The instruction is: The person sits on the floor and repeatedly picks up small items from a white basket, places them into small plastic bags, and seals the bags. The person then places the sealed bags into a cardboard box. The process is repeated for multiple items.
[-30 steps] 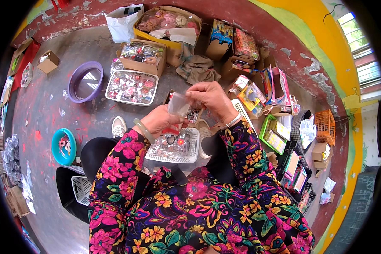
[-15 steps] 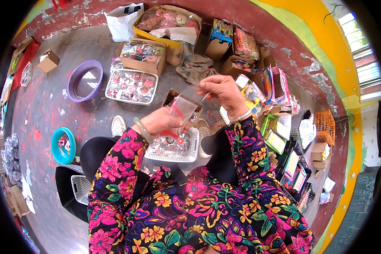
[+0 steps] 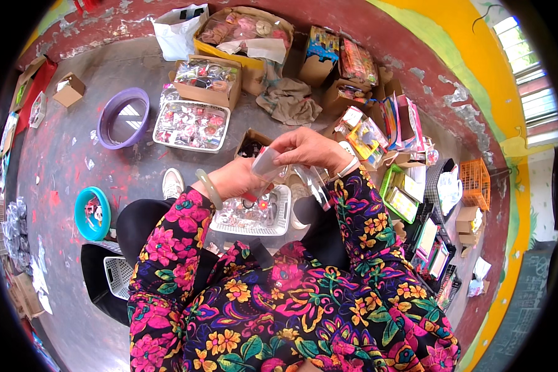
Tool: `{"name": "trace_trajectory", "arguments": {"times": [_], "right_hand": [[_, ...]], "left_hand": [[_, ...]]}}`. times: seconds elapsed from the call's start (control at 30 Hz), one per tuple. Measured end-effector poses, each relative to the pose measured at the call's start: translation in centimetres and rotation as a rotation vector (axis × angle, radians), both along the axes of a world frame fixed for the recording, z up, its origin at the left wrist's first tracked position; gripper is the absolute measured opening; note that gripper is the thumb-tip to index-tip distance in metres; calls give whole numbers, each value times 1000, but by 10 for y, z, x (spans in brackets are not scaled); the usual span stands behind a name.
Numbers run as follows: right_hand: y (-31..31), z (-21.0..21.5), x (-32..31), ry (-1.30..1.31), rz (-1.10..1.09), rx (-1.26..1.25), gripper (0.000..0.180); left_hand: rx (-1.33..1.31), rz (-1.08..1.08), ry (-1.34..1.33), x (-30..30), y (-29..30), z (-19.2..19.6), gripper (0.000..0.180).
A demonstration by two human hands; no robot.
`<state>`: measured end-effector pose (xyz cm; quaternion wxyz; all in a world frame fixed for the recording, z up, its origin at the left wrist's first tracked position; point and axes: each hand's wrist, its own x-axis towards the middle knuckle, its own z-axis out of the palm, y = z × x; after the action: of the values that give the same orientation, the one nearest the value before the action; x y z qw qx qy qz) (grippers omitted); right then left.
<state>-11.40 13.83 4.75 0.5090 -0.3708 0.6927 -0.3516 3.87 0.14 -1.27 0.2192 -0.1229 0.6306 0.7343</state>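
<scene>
Clock positions are taken from the clear bag, with 12 o'clock at the top of the view. The left hand (image 3: 229, 178), at 8 o'clock, has its fingers closed on the lower end of the clear bag (image 3: 265, 164), which is held above the floor near the middle of the view. The bag appears light, limp and slippery, likely to crease and cling; pinch it at an edge or corner and avoid pulling hard. The right hand (image 3: 307, 150), between 2 and 3 o'clock, has thumb and forefinger pinched at the bag's upper right edge. A clear film strip (image 3: 317, 187) hangs at 4 o'clock beside the right sleeve and may snag; whether the right fingers also hold it cannot be told. Around the work, left to right: teal basin (image 3: 93, 235), between 8 and 9; purple basin (image 3: 103, 122), between 9 and 10; white tray of wrapped items (image 3: 189, 147), at 10; filled white basket (image 3: 285, 211), near 6, directly beneath the hands; green crate (image 3: 402, 214), between 3 and 4; orange crate (image 3: 475, 181), at 3.
</scene>
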Motion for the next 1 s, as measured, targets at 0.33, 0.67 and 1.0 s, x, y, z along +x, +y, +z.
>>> {"name": "trace_trajectory", "arguments": {"times": [0.33, 0.67, 1.0], "right_hand": [[19, -14, -17, 104, -89, -196, 19], [153, -86, -98, 71, -1000, -167, 8], [267, -249, -84, -657, -1615, -106, 9]], "left_hand": [[-146, 64, 159, -4, -15, -3, 27], [-169, 260, 102, -11, -12, -6, 21], [-181, 167, 60, -18, -3, -13, 21]]}}
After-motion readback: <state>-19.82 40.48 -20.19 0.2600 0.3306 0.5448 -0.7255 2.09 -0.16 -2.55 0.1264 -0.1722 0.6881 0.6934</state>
